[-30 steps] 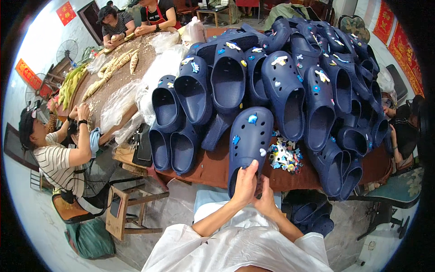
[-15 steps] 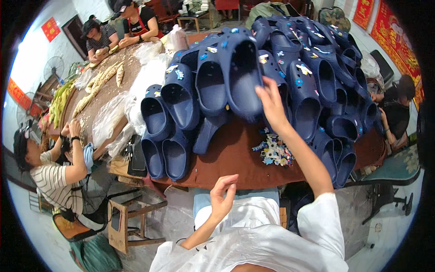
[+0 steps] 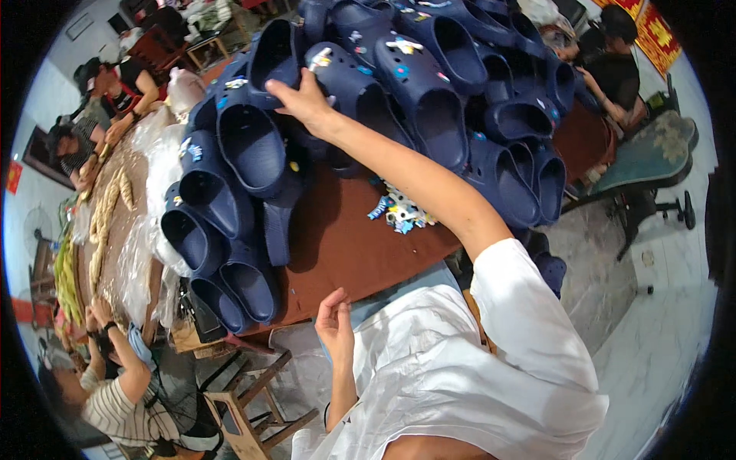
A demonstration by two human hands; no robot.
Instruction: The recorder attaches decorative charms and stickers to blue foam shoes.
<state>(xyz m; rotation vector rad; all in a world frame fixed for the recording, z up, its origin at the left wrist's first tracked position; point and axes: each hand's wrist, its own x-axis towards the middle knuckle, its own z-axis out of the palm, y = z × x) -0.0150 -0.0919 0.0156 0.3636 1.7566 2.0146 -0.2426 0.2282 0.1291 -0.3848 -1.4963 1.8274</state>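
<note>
My right hand (image 3: 308, 106) reaches across to the left side of the pile and grips the heel end of a navy clog (image 3: 274, 47), thumb on its near rim. Part of that grip is hidden behind the fingers. Just below stands another navy clog (image 3: 253, 149) with its opening facing me. My left hand (image 3: 335, 322) hovers by the table's front edge, its fingers loosely curled with nothing seen in them. A heap of small colourful shoe charms (image 3: 400, 211) lies on the brown tablecloth (image 3: 345, 238), under my right forearm.
Many navy clogs with charms (image 3: 433, 100) are stacked across the table. Clear plastic bags (image 3: 165, 199) and a table (image 3: 115, 261) with peeled pale stalks lie at left, where several people work. A wooden stool (image 3: 245, 406) stands below. Another person (image 3: 613, 69) sits at right by a chair (image 3: 652, 153).
The view has swung, shifting the scene leftward and upward on the right. My right hand has moved from the raised clog's side to its heel end. The left hand's fingers are more curled.
</note>
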